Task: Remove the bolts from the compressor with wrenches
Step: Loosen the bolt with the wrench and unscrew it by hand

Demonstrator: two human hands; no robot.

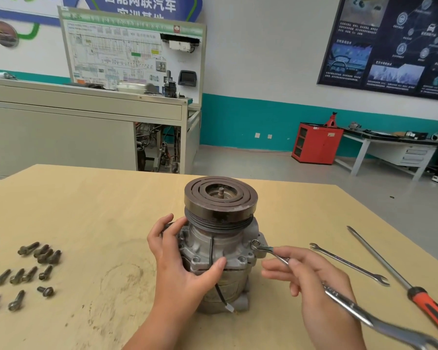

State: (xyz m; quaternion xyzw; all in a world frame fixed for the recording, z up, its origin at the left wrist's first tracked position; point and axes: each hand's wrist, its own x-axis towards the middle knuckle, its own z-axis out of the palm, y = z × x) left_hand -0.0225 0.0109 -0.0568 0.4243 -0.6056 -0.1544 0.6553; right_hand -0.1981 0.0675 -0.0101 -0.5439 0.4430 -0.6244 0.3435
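The grey compressor (220, 238) stands upright on the wooden table (91, 203), its dark pulley on top. My left hand (180, 261) grips its left side, thumb across the front flange. My right hand (311, 279) holds a long combination wrench (339, 296). The wrench's ring end (256, 245) sits over a bolt on the compressor's right flange. Several removed bolts (25, 271) lie loose on the table at the left.
A smaller open-end wrench (349, 263) lies on the table right of the compressor. Beyond it lies a long screwdriver (400, 279) with a red and black handle. A black wire (219, 291) hangs down the compressor's front. Workbenches and a red cabinet stand far behind.
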